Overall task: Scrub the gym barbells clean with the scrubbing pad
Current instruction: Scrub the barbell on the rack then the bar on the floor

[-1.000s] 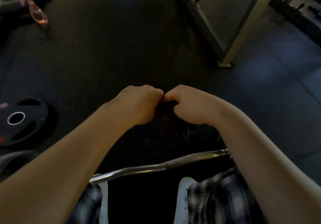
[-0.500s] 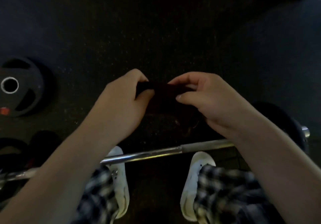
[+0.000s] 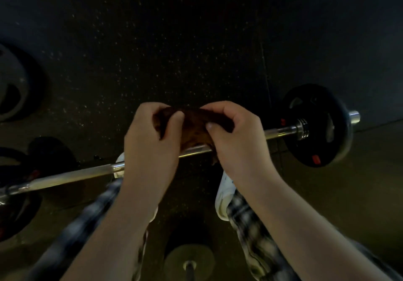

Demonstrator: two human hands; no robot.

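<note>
Head view: a dark, speckled rubber floor (image 3: 174,40) in dim light carries the barbell (image 3: 76,175), with a black plate (image 3: 320,128) on its right end. The left hand (image 3: 150,147) and right hand (image 3: 237,141) each pinch the brown pad (image 3: 194,126) over the bar's middle; whether they touch is unclear. The bar's left end is cut off. Half a second ago the pad sat clear of the bar.

- A gym, dimly lit.
- Black speckled rubber floor (image 3: 152,40).
- A steel barbell (image 3: 87,172) lies low across it, with a black plate (image 3: 318,126) on its right end.
- Loose plates (image 3: 13,86) lie at the left; the disc (image 3: 189,259) at the bottom is probably another.
</note>
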